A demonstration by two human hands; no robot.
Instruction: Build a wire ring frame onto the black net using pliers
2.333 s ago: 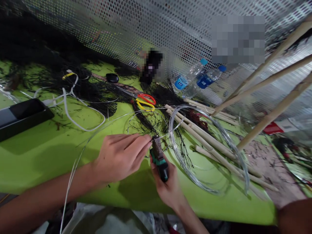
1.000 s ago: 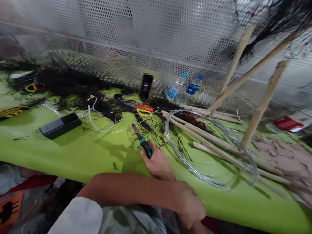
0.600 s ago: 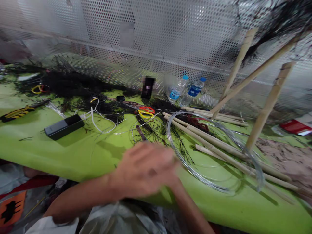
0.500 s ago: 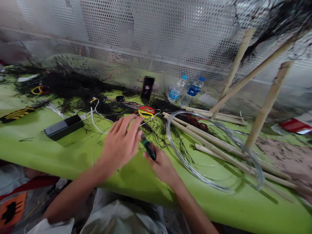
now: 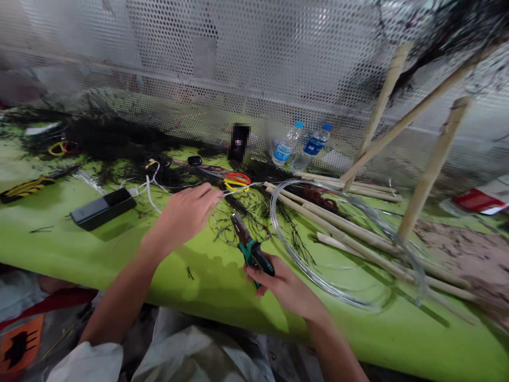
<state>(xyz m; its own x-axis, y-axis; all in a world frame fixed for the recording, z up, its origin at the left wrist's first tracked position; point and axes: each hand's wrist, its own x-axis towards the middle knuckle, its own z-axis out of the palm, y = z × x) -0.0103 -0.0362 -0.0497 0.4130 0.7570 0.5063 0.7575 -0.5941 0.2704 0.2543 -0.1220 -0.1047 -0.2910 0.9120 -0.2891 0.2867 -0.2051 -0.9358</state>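
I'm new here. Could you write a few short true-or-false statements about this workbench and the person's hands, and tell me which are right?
1. The right hand holds green-and-black pliers. True.
2. The left hand is wrapped around a bottle. False: the left hand is well away from the bottles, with its fingertips at a thin wire; whether it grips the wire is hard to tell.
3. The scissors have one red and one yellow handle loop. True.
4. Both bottles have red caps. False: both caps are blue.
5. The wire coil lies partly across the pale sticks. True.
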